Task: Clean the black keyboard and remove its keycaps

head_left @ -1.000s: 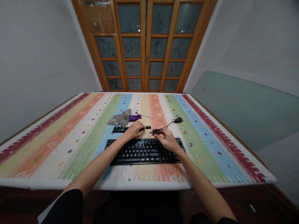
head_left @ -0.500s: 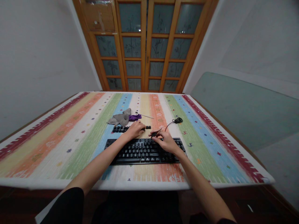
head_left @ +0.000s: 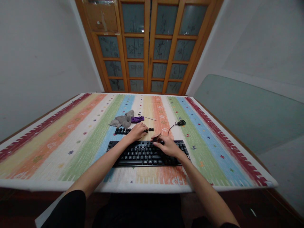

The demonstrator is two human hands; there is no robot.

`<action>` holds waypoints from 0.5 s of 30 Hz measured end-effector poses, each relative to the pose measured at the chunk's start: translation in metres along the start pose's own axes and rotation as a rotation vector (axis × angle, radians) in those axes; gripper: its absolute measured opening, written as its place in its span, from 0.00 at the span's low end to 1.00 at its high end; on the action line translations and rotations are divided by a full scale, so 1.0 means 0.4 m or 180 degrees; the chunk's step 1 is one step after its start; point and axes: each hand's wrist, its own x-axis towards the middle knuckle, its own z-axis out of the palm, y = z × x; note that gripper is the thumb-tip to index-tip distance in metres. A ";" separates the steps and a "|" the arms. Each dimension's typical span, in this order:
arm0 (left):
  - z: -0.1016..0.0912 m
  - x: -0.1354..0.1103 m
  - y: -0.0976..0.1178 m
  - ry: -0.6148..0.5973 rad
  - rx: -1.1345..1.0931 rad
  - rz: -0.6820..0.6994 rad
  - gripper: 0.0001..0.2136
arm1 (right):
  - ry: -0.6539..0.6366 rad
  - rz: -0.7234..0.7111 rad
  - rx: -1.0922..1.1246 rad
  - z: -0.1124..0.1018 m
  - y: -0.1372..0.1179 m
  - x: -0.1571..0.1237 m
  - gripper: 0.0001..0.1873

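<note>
A black keyboard (head_left: pixel 140 158) lies across the table in front of me. Just behind it, my left hand (head_left: pixel 139 130) reaches over a row of loose black keycaps (head_left: pixel 121 130), its curled fingertips on a keycap (head_left: pixel 145 130) that is partly hidden. My right hand (head_left: pixel 168 147) hovers over the keyboard's upper right part, its thumb and fingers closed around a small dark tool (head_left: pixel 156 138) with a thin part sticking up. The tool's exact kind is hard to make out.
Behind the keycaps lie a grey cloth (head_left: pixel 123 121), a purple cloth (head_left: pixel 137 119) and a thin rod (head_left: pixel 150 118). A coiled black cable (head_left: pixel 181 122) rests behind my right hand. The striped tablecloth (head_left: pixel 83 152) covers the table.
My right hand has tilted slightly, and the dark tool in it has turned and sits a little lower toward the keyboard. My left hand has hardly moved.
</note>
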 end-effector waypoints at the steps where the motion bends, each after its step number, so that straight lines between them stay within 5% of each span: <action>1: -0.004 -0.004 0.000 0.0053 -0.0013 -0.0021 0.07 | -0.0011 -0.0001 -0.0020 0.001 0.001 -0.001 0.10; 7: -0.033 -0.072 0.023 0.0278 -0.0337 -0.0167 0.06 | 0.0001 -0.0080 -0.0121 0.012 0.018 -0.005 0.06; 15: -0.054 -0.204 0.124 0.0089 -0.0718 -0.0331 0.09 | 0.0388 0.0017 -0.0145 0.055 0.020 -0.004 0.06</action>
